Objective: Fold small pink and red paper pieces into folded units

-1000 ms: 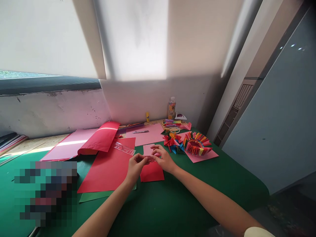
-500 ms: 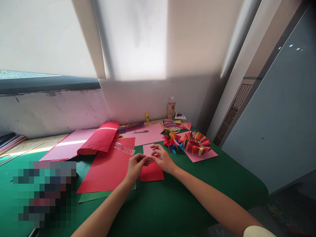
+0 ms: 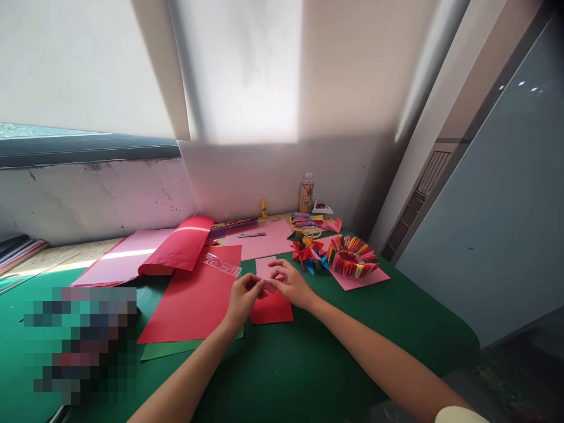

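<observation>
Between my two hands is a small piece of pink paper [image 3: 271,286], pinched at its edges. My left hand [image 3: 244,296] is closed, with thumb and forefinger meeting at the paper's left side. My right hand [image 3: 293,286] grips the other side, its fingers bent over and partly hiding the piece. Below them lie a small red sheet [image 3: 273,311] and a pink strip [image 3: 265,266] on the green table. Left of my hands, a clear plastic ruler [image 3: 221,265] rests on a large red sheet [image 3: 194,305].
A ring of folded coloured paper [image 3: 351,257] stands on a pink sheet at the right, beside folded paper stars [image 3: 308,252]. Behind are a bottle [image 3: 307,192], a glue stick [image 3: 263,208] and a cutter knife [image 3: 251,235]. A curled red sheet [image 3: 180,247] lies at the left.
My hands stay in nearly the same place. The fingers have shifted slightly, and more of the small pink paper shows between them now.
</observation>
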Demonstrator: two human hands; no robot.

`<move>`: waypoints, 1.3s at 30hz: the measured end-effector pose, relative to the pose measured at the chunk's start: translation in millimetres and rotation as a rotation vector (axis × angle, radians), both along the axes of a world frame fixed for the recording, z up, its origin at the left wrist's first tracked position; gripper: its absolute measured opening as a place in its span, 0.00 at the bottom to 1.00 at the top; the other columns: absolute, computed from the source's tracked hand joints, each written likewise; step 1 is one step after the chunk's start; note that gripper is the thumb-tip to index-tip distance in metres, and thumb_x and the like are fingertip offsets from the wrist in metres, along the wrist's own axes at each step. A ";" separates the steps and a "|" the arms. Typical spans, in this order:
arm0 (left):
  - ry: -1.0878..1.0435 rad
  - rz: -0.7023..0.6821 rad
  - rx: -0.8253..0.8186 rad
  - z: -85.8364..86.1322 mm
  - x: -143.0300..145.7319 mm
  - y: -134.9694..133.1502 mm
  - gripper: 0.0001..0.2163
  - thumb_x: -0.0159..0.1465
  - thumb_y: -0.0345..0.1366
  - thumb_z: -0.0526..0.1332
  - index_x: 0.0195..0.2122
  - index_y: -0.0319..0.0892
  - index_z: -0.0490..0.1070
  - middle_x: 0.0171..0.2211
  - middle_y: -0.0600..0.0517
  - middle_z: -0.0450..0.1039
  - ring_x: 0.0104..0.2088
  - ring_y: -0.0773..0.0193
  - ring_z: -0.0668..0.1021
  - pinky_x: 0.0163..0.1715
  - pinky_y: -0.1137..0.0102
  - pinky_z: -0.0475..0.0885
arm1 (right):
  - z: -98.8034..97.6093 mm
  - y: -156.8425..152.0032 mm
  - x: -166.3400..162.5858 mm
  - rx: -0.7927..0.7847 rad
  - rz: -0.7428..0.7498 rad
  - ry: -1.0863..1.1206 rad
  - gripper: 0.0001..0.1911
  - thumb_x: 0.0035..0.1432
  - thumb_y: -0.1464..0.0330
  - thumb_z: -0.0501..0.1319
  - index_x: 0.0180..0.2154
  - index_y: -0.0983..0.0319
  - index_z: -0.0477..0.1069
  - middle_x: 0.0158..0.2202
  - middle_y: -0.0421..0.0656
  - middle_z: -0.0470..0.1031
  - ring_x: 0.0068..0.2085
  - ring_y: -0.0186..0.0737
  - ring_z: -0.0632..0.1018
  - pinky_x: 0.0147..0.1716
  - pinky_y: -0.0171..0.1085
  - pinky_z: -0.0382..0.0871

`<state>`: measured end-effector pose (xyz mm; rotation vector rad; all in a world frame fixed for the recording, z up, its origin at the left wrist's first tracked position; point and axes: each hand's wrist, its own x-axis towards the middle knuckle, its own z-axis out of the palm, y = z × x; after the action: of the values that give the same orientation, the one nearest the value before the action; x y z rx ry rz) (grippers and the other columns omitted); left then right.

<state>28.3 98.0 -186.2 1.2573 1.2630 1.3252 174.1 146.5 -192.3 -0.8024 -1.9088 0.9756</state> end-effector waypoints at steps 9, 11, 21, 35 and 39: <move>0.066 -0.008 0.031 0.6 0.0 0.5 0.10 0.52 0.41 0.60 0.25 0.39 0.68 0.21 0.51 0.72 0.21 0.66 0.73 0.23 0.72 0.68 | -0.6 -0.3 0.9 0.004 0.014 0.013 0.05 0.52 0.69 0.58 0.27 0.64 0.68 0.44 0.46 0.63 0.46 0.39 0.68 0.38 0.35 0.69; 0.063 -0.012 0.036 0.0 -1.3 1.2 0.10 0.52 0.41 0.61 0.24 0.39 0.68 0.21 0.51 0.72 0.20 0.67 0.73 0.22 0.73 0.68 | -1.6 0.1 0.9 -0.001 0.012 0.008 0.05 0.52 0.69 0.58 0.27 0.64 0.69 0.44 0.46 0.63 0.46 0.39 0.68 0.39 0.36 0.69; -0.097 -0.014 -0.057 0.6 -2.1 1.6 0.12 0.49 0.43 0.64 0.26 0.38 0.71 0.22 0.49 0.73 0.24 0.64 0.75 0.27 0.71 0.70 | -4.0 5.4 0.1 -0.121 0.075 0.106 0.12 0.50 0.61 0.60 0.26 0.64 0.69 0.43 0.47 0.62 0.46 0.40 0.68 0.39 0.36 0.69; -0.511 -0.149 -0.137 -1.2 -6.3 4.9 0.11 0.46 0.38 0.66 0.30 0.39 0.73 0.24 0.49 0.73 0.28 0.65 0.75 0.31 0.71 0.70 | -3.5 10.4 1.2 -0.445 0.149 0.313 0.17 0.41 0.56 0.66 0.23 0.65 0.71 0.47 0.47 0.64 0.51 0.45 0.64 0.47 0.41 0.59; -0.532 -0.169 -0.145 0.5 -6.4 4.5 0.10 0.47 0.39 0.66 0.29 0.39 0.73 0.25 0.50 0.73 0.28 0.65 0.74 0.31 0.70 0.70 | -1.5 8.6 1.1 -0.474 0.175 0.334 0.18 0.40 0.56 0.66 0.23 0.65 0.71 0.48 0.47 0.63 0.51 0.45 0.65 0.46 0.41 0.61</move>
<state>21.9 102.5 -185.8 0.8137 0.8390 1.3051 175.1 155.1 -193.8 -0.6839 -1.4938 1.5999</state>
